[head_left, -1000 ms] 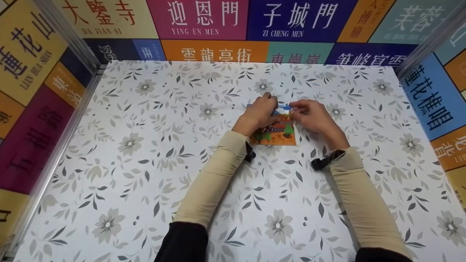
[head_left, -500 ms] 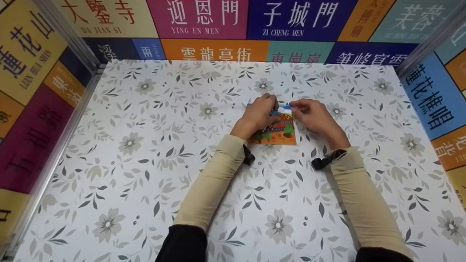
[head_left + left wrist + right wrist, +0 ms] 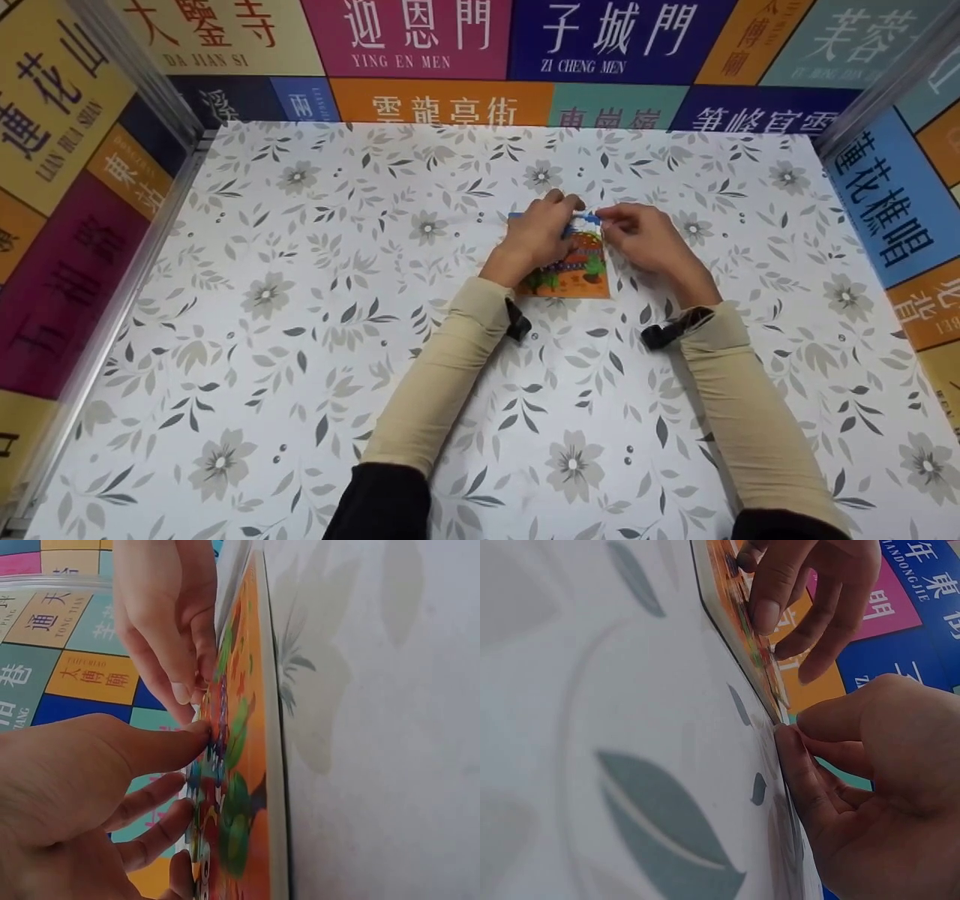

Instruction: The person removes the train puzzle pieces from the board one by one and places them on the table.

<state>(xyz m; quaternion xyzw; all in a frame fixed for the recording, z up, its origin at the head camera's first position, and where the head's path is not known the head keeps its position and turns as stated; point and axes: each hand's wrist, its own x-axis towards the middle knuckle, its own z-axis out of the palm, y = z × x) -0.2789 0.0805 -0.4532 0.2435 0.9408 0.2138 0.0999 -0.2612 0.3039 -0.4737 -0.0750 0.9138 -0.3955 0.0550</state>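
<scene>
White tabletop (image 3: 247,360) meets lettered walls (image 3: 435,45); left hand (image 3: 536,234) spreads over board (image 3: 570,283), right hand (image 3: 643,236) seemingly pinches it

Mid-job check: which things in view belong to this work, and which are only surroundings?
In the job:
flat rectangular board printed in orange, green and blue
left hand, resting on it
right hand, fingertips at its far right corner

Surroundings:
white tabletop with grey flowers and leaves
multicoloured wall panels with printed lettering

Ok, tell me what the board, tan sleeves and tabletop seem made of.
Board: probably cardboard, smooth, printed; its pale, thick edge suggests it. Tan sleeves: soft, matte fabric, judging by the wrinkles. Tabletop: smooth-looking floral print, perhaps paper or vinyl; no weave shows, but I'm unsure.
</scene>
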